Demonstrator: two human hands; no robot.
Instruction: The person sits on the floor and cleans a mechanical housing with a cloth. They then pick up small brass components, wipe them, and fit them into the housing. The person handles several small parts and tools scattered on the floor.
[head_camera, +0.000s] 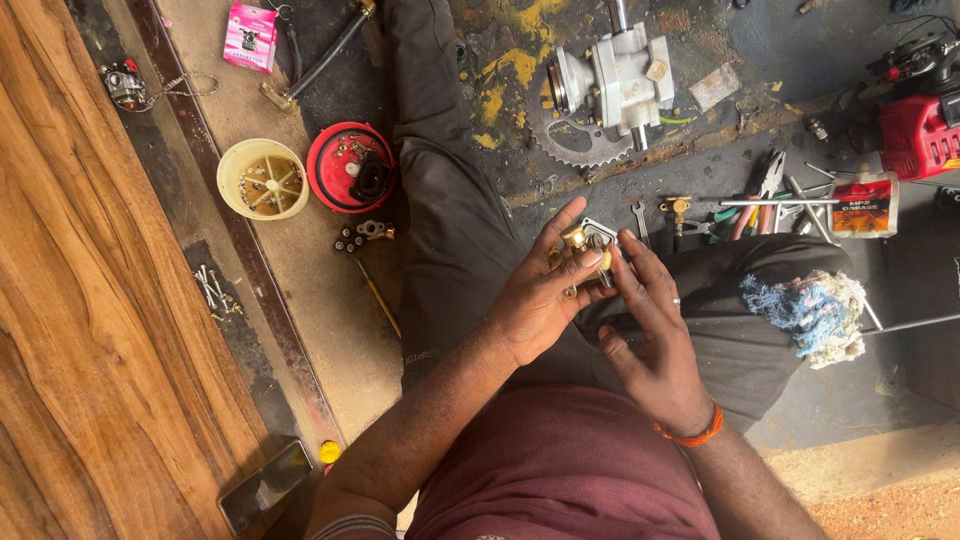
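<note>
My left hand (535, 295) grips a small brass and grey metal fitting (585, 245) over my lap, thumb and fingers wrapped round it. My right hand (650, 330) is beside it, its fingertips touching the part from the right; a ring and an orange wristband show on that hand. I sit on the floor with dark trousers (450, 230) stretched forward. Part of the fitting is hidden behind my fingers.
A white engine casing (620, 75) and a sprocket (565, 145) lie ahead. Pliers and spanners (760, 195), a grease packet (865, 205), a red machine (920, 125), a rag (815, 310), a red lid (350, 168), a cream cup (262, 180), loose screws (212, 290) and a phone (265, 485) surround me.
</note>
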